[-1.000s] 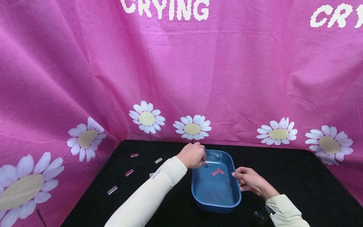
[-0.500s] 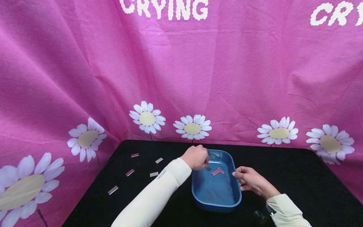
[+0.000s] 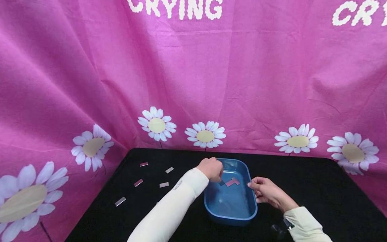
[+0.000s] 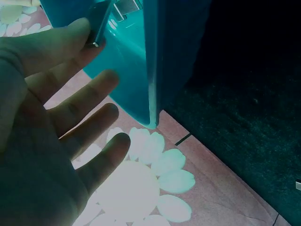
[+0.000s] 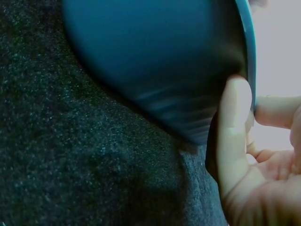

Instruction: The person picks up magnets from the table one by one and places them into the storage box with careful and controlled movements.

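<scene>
Pink cloth [image 3: 257,74] behind a black table [image 3: 302,181]: a dark strip [image 4: 100,21], apparently being set in the blue tub [image 3: 231,205].
Left hand [image 3: 212,169] pinches it over the tub's inside, near two pink strips [image 3: 229,183]; right hand [image 3: 267,191] pinches the edge. Release would need parted fingers. It sits lower than a second ago.

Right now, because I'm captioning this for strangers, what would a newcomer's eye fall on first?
The bright pink cloth with white daisies, behind the black tabletop, would likely strike first. Next comes the blue tub on that tabletop: the right hand grips its rim, and the left hand pinches a dark piece over it.
</scene>
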A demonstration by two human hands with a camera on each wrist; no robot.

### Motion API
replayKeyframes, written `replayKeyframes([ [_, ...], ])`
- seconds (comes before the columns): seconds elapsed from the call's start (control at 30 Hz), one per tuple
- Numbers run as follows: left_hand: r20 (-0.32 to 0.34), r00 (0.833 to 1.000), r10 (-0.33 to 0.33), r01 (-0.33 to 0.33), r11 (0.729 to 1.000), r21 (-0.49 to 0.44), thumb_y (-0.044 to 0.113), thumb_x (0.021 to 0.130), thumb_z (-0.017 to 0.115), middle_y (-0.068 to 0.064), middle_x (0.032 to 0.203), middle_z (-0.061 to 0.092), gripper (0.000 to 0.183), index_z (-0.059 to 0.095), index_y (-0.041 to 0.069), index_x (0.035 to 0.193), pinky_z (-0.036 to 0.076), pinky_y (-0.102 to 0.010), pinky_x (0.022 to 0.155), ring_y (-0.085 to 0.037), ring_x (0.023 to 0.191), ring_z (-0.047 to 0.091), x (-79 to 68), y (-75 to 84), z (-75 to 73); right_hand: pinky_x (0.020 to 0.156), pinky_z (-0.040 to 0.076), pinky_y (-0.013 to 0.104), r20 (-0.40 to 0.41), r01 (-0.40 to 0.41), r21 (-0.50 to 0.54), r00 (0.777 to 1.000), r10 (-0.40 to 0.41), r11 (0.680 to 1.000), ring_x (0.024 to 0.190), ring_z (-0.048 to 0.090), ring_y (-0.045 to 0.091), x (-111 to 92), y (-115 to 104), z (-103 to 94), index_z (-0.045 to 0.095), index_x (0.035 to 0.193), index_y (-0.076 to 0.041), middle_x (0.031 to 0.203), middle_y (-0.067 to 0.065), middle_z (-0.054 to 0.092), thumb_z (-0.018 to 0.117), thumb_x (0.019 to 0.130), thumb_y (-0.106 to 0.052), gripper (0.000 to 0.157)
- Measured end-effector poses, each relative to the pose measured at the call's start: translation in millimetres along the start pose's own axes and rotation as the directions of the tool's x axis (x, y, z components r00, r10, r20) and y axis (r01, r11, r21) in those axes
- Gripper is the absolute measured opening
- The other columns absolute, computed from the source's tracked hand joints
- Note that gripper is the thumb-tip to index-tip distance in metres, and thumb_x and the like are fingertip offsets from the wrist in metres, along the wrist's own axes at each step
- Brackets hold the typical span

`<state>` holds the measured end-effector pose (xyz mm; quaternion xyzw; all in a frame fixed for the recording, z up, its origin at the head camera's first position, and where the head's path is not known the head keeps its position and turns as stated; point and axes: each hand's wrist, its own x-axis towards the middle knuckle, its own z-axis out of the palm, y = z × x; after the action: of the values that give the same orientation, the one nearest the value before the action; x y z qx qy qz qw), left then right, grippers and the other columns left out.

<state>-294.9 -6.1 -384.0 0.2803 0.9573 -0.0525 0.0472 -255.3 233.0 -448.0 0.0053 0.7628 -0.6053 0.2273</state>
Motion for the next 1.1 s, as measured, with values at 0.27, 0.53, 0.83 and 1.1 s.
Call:
replayKeyframes([
  [0.27,0.031,0.999,-0.039,0.038,0.999,0.03,0.031,0.087,0.073,0.01,0.091,0.073,0.006,0.075,0.025,0.087,0.048,-0.027,0.079,-0.01,0.094,0.06,4.2,6.8,-5.7,0.058,0.055,0.021,0.023,0.038,-0.002,0.999,-0.038,0.999,0.064,0.059,0.006,-1.8,3.0,-3.6,0.051,0.1,-0.009,0.078,-0.003,0.057,0.052,0.102,-0.021,0.012],
  [0.53,0.021,0.999,-0.028,0.027,0.999,0.046,0.032,0.086,0.073,0.011,0.089,0.072,0.006,0.075,0.026,0.085,0.047,-0.028,0.079,-0.01,0.096,0.059,5.2,13.2,-6.1,0.059,0.054,0.021,0.013,0.015,-0.009,1.0,-0.015,1.0,0.064,0.058,0.007,-0.5,1.6,-2.8,0.052,0.102,-0.009,0.078,-0.003,0.057,0.051,0.102,-0.022,0.013],
  [0.83,0.038,0.999,-0.022,0.02,0.998,0.065,0.033,0.086,0.073,0.012,0.083,0.069,0.012,0.071,0.026,0.076,0.045,-0.029,0.088,-0.011,0.102,0.057,6.0,21.6,-2.2,0.061,0.056,0.023,0.013,0.005,-0.008,1.0,-0.005,1.0,0.066,0.059,0.007,0.2,0.2,0.1,0.052,0.102,-0.008,0.079,-0.003,0.057,0.052,0.101,-0.021,0.013],
  [1.1,0.071,0.997,-0.036,0.034,0.999,0.039,0.037,0.084,0.075,0.008,0.089,0.072,0.013,0.076,0.024,0.087,0.049,-0.031,0.09,-0.011,0.094,0.06,9.1,25.2,4.0,0.061,0.056,0.023,0.01,0.004,-0.011,1.0,-0.004,1.0,0.066,0.06,0.008,-1.2,0.1,-0.5,0.053,0.104,-0.009,0.08,-0.002,0.058,0.052,0.102,-0.024,0.015],
])
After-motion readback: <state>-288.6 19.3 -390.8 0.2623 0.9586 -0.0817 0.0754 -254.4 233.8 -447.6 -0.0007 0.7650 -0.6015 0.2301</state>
